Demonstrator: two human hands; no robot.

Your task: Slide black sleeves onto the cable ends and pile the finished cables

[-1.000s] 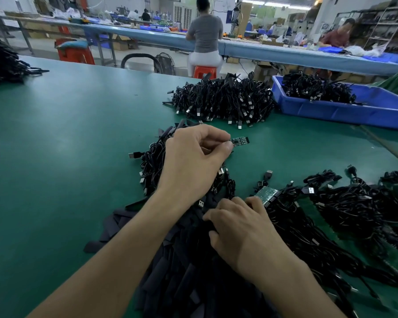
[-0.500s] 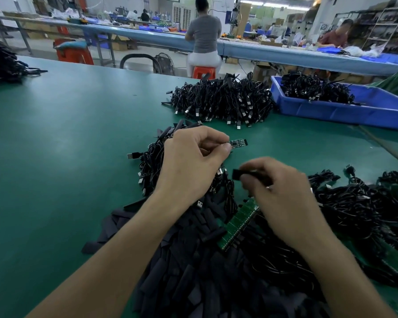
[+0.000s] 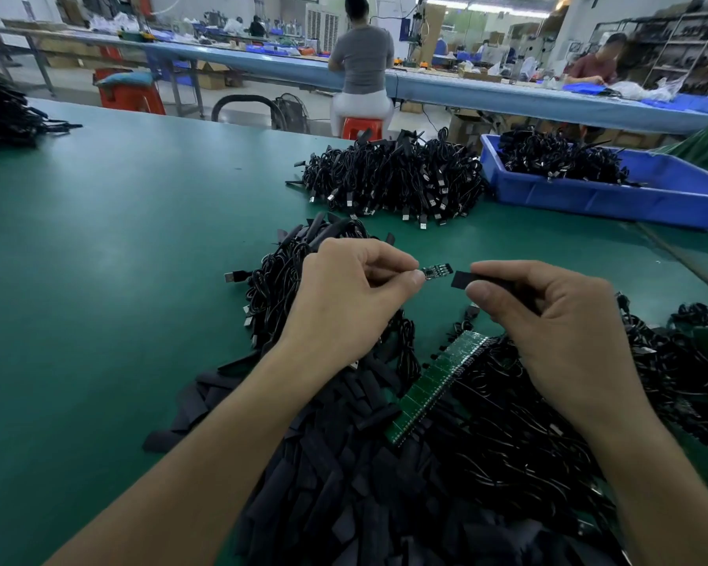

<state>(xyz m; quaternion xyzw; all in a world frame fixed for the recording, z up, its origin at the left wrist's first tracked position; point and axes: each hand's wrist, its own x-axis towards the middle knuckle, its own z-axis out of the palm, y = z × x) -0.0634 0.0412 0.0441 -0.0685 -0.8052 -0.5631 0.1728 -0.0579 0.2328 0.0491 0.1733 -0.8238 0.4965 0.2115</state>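
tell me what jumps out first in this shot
At centre, the left hand pinches a cable's small circuit board while the right hand holds a black sleeve beside it, not yet over it. A heap of loose sleeves fills the foreground; a cable pile and a blue bin sit farther back.

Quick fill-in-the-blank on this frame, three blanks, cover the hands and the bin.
1. The right hand pinches a black sleeve; the small circuit board is pinched by the ____.
2. The bin holding cables is coloured ____.
3. The table is coloured ____.
Missing: left hand; blue; green.
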